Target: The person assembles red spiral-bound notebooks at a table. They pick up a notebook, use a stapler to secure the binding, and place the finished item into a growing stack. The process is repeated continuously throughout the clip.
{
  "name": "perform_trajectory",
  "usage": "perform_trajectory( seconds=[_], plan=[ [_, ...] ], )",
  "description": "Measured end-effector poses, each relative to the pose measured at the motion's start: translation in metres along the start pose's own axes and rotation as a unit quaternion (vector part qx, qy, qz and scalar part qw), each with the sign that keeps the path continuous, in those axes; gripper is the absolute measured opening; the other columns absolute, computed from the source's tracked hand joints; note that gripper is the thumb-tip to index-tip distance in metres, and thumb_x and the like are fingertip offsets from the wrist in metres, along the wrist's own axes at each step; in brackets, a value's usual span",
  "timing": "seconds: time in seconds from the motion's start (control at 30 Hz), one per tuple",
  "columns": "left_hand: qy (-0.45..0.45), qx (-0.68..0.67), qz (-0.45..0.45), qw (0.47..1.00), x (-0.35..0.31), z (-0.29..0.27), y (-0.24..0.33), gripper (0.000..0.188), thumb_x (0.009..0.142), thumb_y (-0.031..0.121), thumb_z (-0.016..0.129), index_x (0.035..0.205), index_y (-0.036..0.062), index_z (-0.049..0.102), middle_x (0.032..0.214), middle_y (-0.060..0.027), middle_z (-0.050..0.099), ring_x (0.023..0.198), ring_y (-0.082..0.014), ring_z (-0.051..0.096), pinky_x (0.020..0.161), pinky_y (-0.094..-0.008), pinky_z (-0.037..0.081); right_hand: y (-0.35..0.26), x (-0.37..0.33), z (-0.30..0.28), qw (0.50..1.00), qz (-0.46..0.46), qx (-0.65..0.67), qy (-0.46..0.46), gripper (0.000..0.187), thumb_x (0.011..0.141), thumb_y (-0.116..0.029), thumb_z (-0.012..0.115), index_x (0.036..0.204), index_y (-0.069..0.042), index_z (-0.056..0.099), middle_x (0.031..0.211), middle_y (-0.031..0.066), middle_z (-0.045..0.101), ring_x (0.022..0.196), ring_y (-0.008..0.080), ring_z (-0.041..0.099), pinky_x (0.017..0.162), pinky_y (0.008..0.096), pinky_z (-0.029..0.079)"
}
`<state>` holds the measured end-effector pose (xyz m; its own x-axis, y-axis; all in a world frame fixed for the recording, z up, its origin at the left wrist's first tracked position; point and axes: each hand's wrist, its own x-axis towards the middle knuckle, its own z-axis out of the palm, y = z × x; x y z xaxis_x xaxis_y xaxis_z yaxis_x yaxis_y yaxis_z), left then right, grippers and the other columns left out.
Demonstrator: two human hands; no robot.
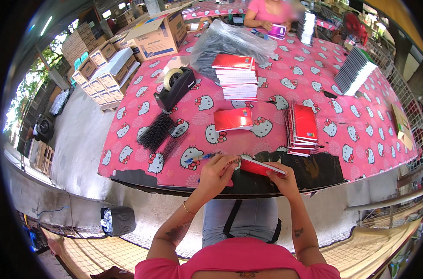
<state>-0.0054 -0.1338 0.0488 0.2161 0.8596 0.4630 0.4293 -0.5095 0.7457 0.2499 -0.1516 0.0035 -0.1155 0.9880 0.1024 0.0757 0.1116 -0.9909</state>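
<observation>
A small red spiral notebook (254,167) is held at the table's near edge, tilted so that its white page edges show. My right hand (282,176) grips its right end, thumb and fingers closed on it. At its left end, by the coil, my left hand (215,174) is closed in a pinch; what sits between those fingers is too small to tell. Blue pens (201,158) lie just beyond my left hand. Farther off are a few red notebooks (233,119), with a taller pile of notebooks (235,79) behind. Overlapping red notebooks (304,128) lie to the right.
Black spiral coils (154,132) lie at left, below a tape dispenser (175,88). A plastic bag (225,44) of dark contents and a cardboard box (160,37) stand farther back. Another notebook stack (355,72) is at right. Across the table, a person (269,14) handles a purple item.
</observation>
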Motion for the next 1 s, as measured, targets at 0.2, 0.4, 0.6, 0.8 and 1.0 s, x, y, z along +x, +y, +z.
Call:
perform_trajectory(
  seconds=[0.2, 0.4, 0.6, 0.8, 1.0],
  plan=[
    [0.066, 0.034, 0.04, 0.996, -0.002, 0.009, -0.013, 0.019, 0.084, 0.003, 0.073, 0.103, 0.0038, 0.073, 0.088, -0.0121, 0.068, 0.075, -0.0269, 0.064, 0.064, -0.035, 0.052, 0.0, 0.001, -0.001, 1.0, 0.0, -0.002, -0.005, 0.024, 0.093, -0.005, 0.066, 0.117, -0.002, 0.07, 0.093, 0.0012, 0.068, 0.07, 0.0051, 0.052, 0.062, 0.0209, 0.042],
    [0.067, 0.061, 0.086, 0.992, 0.0, 0.013, -0.019, 0.02, 0.084, 0.003, 0.073, 0.104, 0.0039, 0.069, 0.093, -0.01, 0.064, 0.076, -0.0269, 0.064, 0.062, -0.0336, 0.051, -0.001, 0.0, -0.005, 1.0, 0.013, -0.008, -0.02, 0.024, 0.093, -0.004, 0.066, 0.117, -0.002, 0.07, 0.094, 0.0022, 0.068, 0.072, 0.0063, 0.054, 0.065, 0.0215, 0.043],
    [-0.046, 0.021, 0.038, 0.998, 0.008, 0.0, -0.012, 0.021, 0.085, 0.005, 0.073, 0.105, 0.0057, 0.068, 0.094, -0.0091, 0.062, 0.076, -0.0271, 0.064, 0.062, -0.0359, 0.052, 0.001, -0.003, -0.007, 1.0, 0.005, 0.002, -0.028, 0.024, 0.093, -0.004, 0.066, 0.117, -0.001, 0.07, 0.096, 0.0039, 0.069, 0.075, 0.0074, 0.056, 0.067, 0.0226, 0.045],
    [-0.101, 0.038, 0.091, 0.99, 0.019, -0.001, -0.013, 0.019, 0.088, 0.013, 0.071, 0.105, 0.0057, 0.066, 0.094, -0.0089, 0.061, 0.074, -0.0278, 0.063, 0.063, -0.037, 0.05, -0.003, -0.003, -0.008, 0.999, 0.0, -0.008, -0.042, 0.023, 0.093, -0.003, 0.065, 0.116, -0.001, 0.07, 0.095, 0.0041, 0.069, 0.077, 0.008, 0.056, 0.067, 0.0229, 0.046],
    [-0.202, 0.087, 0.1, 0.97, 0.031, -0.004, -0.02, 0.028, 0.088, 0.021, 0.071, 0.111, 0.0079, 0.062, 0.098, -0.0102, 0.06, 0.083, -0.0302, 0.063, 0.069, -0.0401, 0.05, -0.005, -0.002, -0.007, 0.999, -0.007, -0.019, -0.042, 0.025, 0.093, -0.003, 0.066, 0.117, -0.001, 0.07, 0.092, 0.004, 0.068, 0.073, 0.0077, 0.055, 0.064, 0.0228, 0.045]
  ],
)
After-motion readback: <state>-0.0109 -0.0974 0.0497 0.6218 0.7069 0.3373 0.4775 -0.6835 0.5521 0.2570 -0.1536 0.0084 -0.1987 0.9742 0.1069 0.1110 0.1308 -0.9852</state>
